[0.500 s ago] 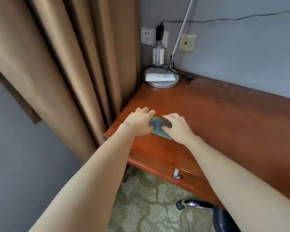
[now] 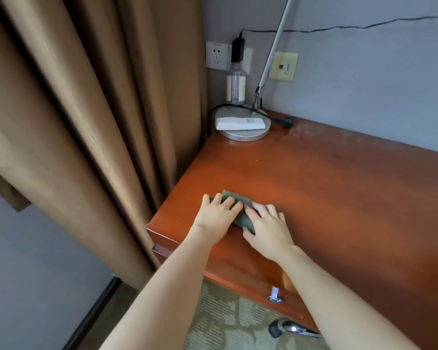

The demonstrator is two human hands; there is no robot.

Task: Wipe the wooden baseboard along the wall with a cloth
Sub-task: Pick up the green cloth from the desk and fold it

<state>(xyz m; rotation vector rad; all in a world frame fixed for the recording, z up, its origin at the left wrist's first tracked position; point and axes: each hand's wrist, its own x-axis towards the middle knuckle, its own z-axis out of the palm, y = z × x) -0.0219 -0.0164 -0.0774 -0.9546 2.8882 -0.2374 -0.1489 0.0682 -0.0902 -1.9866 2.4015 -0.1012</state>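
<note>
One wooden desk [image 2: 339, 198] by curtain [image 2: 99, 122]; left hand [image 2: 216, 215], right hand [image 2: 266, 231] press cloth [image 2: 244, 221].

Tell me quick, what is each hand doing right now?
Left hand: open, fingers pressing flat on the green cloth on the desk.
Right hand: open, fingers spread over the green cloth.

The left hand [image 2: 216, 215] and right hand [image 2: 268, 231] are covering most of the cloth [image 2: 239, 197]. The lamp arm [image 2: 276, 46] is running off the frame at 1 o'clock, the chair base [image 2: 288, 329] at 5 o'clock.
</note>
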